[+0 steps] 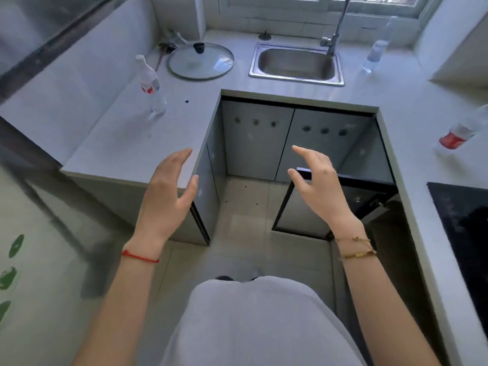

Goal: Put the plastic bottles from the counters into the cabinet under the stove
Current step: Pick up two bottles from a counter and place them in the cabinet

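Three clear plastic bottles stand on the grey U-shaped counter. One with a red-and-white label [151,85] is on the left counter. One with a pale blue label [375,52] stands right of the sink. One with a red label [462,132] is on the right counter, beyond the black stove [464,228]. Under the stove a cabinet door [303,215] hangs open toward me. My left hand [169,196] and my right hand [320,184] hover empty over the floor gap, fingers spread, well short of every bottle.
A steel sink [297,64] with a tall tap [335,35] sits at the back. A glass pot lid [201,60] lies left of it, with utensils [169,43] behind. Closed cabinet doors [257,138] face me under the sink. Tiled floor [243,207] lies between the counters.
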Tool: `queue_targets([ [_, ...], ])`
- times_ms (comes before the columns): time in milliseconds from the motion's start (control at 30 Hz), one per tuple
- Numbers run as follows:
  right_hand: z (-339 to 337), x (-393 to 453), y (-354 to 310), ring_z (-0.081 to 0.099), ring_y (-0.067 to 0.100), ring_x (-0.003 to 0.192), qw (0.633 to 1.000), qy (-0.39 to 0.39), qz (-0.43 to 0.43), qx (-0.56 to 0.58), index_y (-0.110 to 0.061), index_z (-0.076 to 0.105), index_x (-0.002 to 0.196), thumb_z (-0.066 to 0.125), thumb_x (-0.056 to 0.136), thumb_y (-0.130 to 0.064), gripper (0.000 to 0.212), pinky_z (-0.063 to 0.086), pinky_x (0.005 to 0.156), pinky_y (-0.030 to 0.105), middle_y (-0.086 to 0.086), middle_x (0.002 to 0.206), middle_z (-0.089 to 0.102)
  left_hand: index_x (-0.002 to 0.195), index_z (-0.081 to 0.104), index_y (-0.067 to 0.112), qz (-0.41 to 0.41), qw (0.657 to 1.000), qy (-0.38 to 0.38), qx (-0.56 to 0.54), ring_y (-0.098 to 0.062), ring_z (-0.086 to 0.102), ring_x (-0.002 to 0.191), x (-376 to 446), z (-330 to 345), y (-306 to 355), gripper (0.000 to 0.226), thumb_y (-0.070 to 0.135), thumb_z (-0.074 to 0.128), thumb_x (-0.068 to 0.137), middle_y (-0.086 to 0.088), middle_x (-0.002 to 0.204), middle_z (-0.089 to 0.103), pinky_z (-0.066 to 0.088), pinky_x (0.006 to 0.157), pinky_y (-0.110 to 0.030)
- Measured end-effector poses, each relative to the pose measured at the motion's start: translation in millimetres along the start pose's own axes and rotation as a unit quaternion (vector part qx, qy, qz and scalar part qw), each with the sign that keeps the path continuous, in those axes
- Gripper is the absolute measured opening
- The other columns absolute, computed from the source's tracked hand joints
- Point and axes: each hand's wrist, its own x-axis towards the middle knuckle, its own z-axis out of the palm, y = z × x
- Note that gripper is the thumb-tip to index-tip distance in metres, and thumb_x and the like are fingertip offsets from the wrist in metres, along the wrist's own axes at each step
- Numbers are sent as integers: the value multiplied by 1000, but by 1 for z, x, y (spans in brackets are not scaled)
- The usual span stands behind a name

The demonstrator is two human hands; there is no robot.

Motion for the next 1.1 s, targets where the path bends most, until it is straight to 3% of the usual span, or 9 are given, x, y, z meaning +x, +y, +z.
queue_targets([
  [100, 1, 57, 13, 40, 14, 132, 1000, -26, -13, 2, -18, 46, 139, 60, 94, -23, 48, 36, 109, 28, 0, 136, 54, 145, 39, 19, -24, 999, 21, 19, -15, 40, 139, 43, 10, -1, 50, 24, 52, 97, 1, 147, 46, 33, 117, -36],
  [233, 12, 123, 29, 38, 14, 135, 998, -59, -25, 6, -20, 44, 140, 58, 95, -26, 48, 27, 109, 22, -2, 137, 53, 145, 38, 20, -52, 997, 37, 48, -14, 40, 138, 93, 22, -11, 50, 27, 51, 97, 1, 147, 46, 31, 114, -28],
  [633, 86, 337, 48, 36, 10, 136, 991, -111, -70, 23, -25, 42, 141, 55, 96, -31, 47, 29, 109, 24, -7, 139, 51, 145, 38, 23, -108, 990, 67, 61, -18, 42, 138, 261, 53, -78, 51, 30, 51, 96, 0, 148, 46, 38, 113, -38],
  [767, 107, 411, 39, 36, 10, 134, 988, -120, -95, 24, -25, 43, 140, 55, 96, -29, 46, 23, 107, 19, -7, 138, 51, 143, 42, 19, -110, 988, 88, 64, -20, 46, 134, 320, 51, -99, 49, 25, 54, 95, -3, 144, 50, 41, 111, -40],
  [967, 135, 474, 37, 38, 14, 135, 984, -141, -106, 30, -23, 43, 141, 55, 96, -28, 47, 25, 109, 21, -4, 140, 51, 143, 42, 21, -132, 985, 96, 59, -13, 44, 135, 373, 53, -118, 49, 23, 55, 95, 3, 147, 47, 37, 111, -28],
  [1100, 150, 502, 37, 38, 15, 135, 979, -160, -117, 41, -22, 44, 141, 55, 96, -28, 46, 26, 108, 23, -4, 139, 52, 142, 44, 19, -154, 981, 104, 64, -13, 44, 135, 393, 55, -124, 48, 22, 55, 95, 3, 145, 49, 37, 112, -28],
])
